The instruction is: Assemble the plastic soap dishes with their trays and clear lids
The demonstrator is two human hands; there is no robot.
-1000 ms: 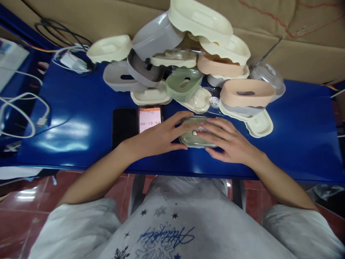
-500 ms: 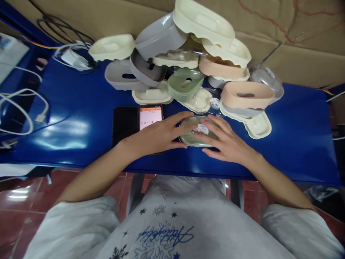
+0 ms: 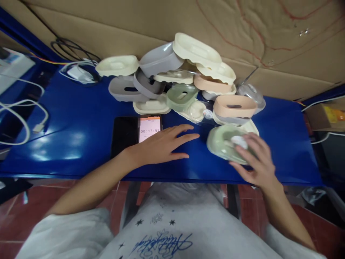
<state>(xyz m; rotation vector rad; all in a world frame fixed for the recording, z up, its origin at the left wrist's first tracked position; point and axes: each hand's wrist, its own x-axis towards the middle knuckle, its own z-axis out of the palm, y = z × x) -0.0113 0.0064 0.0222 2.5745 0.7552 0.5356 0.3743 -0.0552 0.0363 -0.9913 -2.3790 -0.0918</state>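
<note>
My right hand (image 3: 257,162) grips the right end of a green oval plastic box (image 3: 219,144) with a clear lid and a round white label. The box is slightly blurred and sits right of centre, in front of the pile. Whether it touches the table cannot be told. My left hand (image 3: 169,145) is open, fingers spread, over the blue table (image 3: 75,144) with nothing in it. Close by that hand lies a phone (image 3: 149,127) with a running timer, partly covered by the hand. A dark flat panel (image 3: 124,135) adjoins the phone.
Behind my hands lies a pile of oval parts: a grey tub (image 3: 161,59), cream trays (image 3: 196,48), a green tray (image 3: 182,97) and a peach tray (image 3: 234,106). White cables and a charger (image 3: 81,74) lie at the left. Brown cardboard (image 3: 151,21) stands along the back.
My right hand has moved right with the green oval box. My left hand has come off the box and stays near the phone. The view has shifted a little.
</note>
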